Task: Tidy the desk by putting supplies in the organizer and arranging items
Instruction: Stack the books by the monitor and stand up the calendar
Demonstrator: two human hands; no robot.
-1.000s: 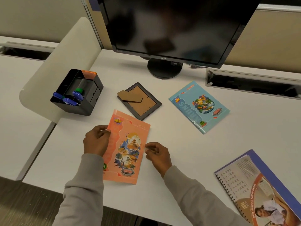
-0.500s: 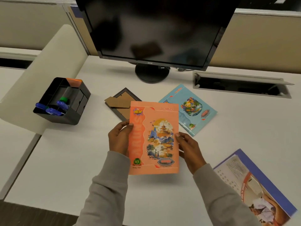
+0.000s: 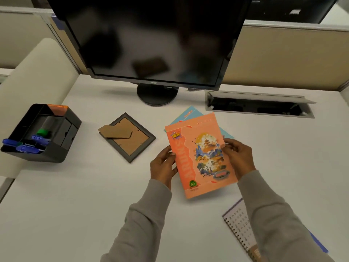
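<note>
White office desk [image 3: 56, 205], black flat monitor [image 3: 151, 44] at the back. Held just above the desk, right of centre: thin orange paper-cover exercise book [image 3: 200, 156], tilted, far end overlapping a light-blue exercise book [image 3: 186, 115] lying flat beneath. Pinched at the left long edge by left hand [image 3: 163, 167], at the right long edge by right hand [image 3: 238, 157], thumbs on the cover, fingers curled behind.

Judged light, floppy, glossy-covered, so likely a bit slippery; prone to corner creases if squeezed. Best taken mid-length on both long edges, or along the spine side, probably stiffer. Likely headed onto the blue one as a stack; needs edges squared.

Elsewhere: black plastic desk organizer [image 3: 56, 156] far left, holding blue pens [image 3: 24, 148] and a green-capped marker [image 3: 43, 132]; dark picture frame [image 3: 136, 146] face down between organizer and books; spiral-bound calendar [image 3: 238, 227] at near right.
</note>
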